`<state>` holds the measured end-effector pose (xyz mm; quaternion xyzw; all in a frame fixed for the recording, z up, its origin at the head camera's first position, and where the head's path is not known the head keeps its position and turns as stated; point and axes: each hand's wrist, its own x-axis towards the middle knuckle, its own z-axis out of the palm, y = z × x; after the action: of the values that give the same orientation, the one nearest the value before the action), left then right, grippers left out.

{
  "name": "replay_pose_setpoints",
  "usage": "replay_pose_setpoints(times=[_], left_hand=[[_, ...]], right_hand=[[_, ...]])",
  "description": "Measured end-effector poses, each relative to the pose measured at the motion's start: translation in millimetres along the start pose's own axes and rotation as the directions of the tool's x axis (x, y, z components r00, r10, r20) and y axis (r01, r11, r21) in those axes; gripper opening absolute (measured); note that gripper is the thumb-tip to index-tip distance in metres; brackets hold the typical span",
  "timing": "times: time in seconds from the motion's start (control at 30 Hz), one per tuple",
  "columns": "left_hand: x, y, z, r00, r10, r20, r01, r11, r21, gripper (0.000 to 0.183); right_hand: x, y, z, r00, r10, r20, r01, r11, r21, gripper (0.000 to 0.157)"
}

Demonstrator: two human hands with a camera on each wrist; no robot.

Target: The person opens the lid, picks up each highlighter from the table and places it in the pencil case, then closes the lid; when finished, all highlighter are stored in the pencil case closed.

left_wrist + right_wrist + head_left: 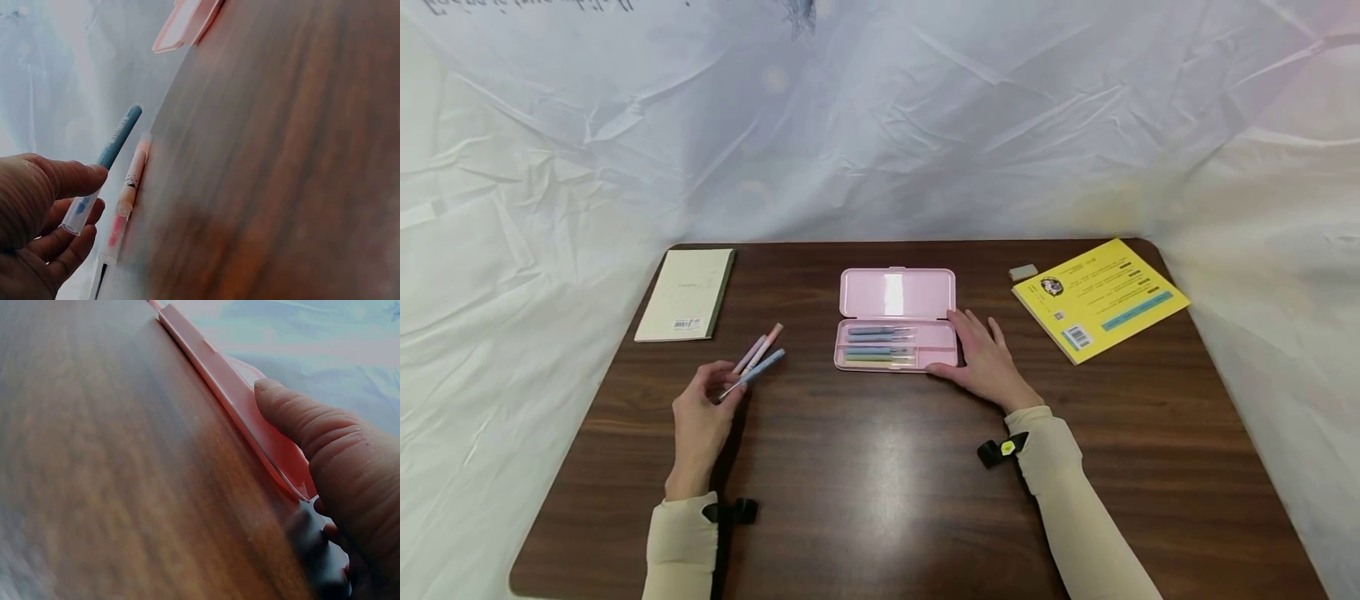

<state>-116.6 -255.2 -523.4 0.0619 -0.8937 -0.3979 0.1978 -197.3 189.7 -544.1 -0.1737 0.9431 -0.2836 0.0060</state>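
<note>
My left hand (707,412) pinches a blue pen (762,367) with a clear cap between thumb and fingers; in the left wrist view this pen (120,137) slants upward. Just beyond the fingers are a pink-orange pen (767,342) and a purple pen (748,354). A pink pencil case (934,357) stands open at the middle, its lid (861,292) tipped back. Several pastel pens (880,351) lie in its left part. My right hand (988,367) rests at the case's right end, fingers spread, thumb along the front edge; the right wrist view shows the thumb at the case wall (240,403).
A cream notebook (685,292) lies at the back left of the dark wood table (880,483). At the back right is a yellow book (1097,300), with a small grey-white eraser (1023,272) by its corner. A pale sheet (880,150) hangs behind the table.
</note>
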Motion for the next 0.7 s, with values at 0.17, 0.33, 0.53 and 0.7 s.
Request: replay_pose_setpoints(times=[0.17,0.33,0.53,0.7], left_hand=[[6.3,4.8,2.7,0.999,0.029,0.03,-0.029,1.0,-0.004,0.035],[15.8,10.9,6.8,0.996,0.071,0.045,-0.069,0.997,-0.036,0.035],[27.3,19.3,15.5,0.991,0.106,0.076,-0.102,0.993,-0.055,0.036],[35.5,25.1,24.2,0.983,0.153,0.098,-0.144,0.985,-0.09,0.036]], right_hand=[[-1,1,0.6,1.0,0.006,0.0,-0.006,1.0,0.003,0.105],[-1,2,0.5,1.0,0.009,0.003,-0.009,1.0,0.004,0.106],[-2,1,0.3,1.0,0.011,0.005,-0.011,1.0,0.002,0.107],[-1,-1,0.1,1.0,0.012,0.01,-0.012,1.0,0.002,0.106]])
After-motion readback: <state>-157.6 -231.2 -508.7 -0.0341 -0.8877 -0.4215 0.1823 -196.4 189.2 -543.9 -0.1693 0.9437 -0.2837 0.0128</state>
